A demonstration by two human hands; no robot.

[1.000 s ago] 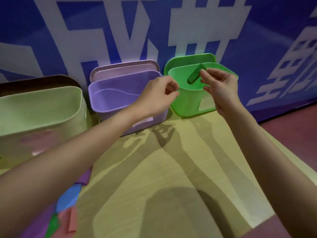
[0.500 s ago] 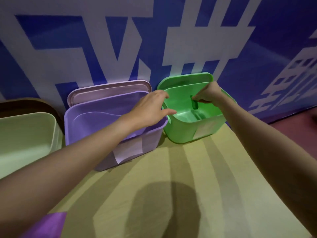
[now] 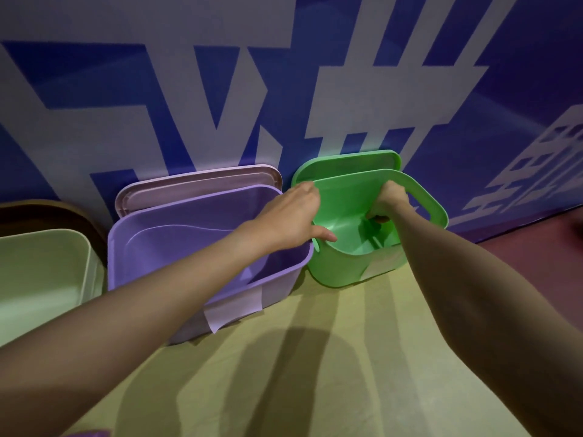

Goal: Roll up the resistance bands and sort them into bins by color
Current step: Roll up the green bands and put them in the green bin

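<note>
My right hand reaches down inside the green bin, its fingers curled around the rolled green band. Only a dark green bit of the band shows under the fingers. My left hand rests on the left rim of the green bin with its fingers straight and its thumb over the edge. The purple bin stands just left of the green one, under my left forearm. I see nothing inside it.
A pale green bin stands at the far left. Lids lean on the blue-and-white wall behind the bins: purple, green, brown. A scrap of purple band shows at the bottom edge of the yellow table.
My right hand has lowered the green band from above the rim down into the green bin. My left hand has opened and come to rest on that bin's left rim. The view moved closer.
</note>
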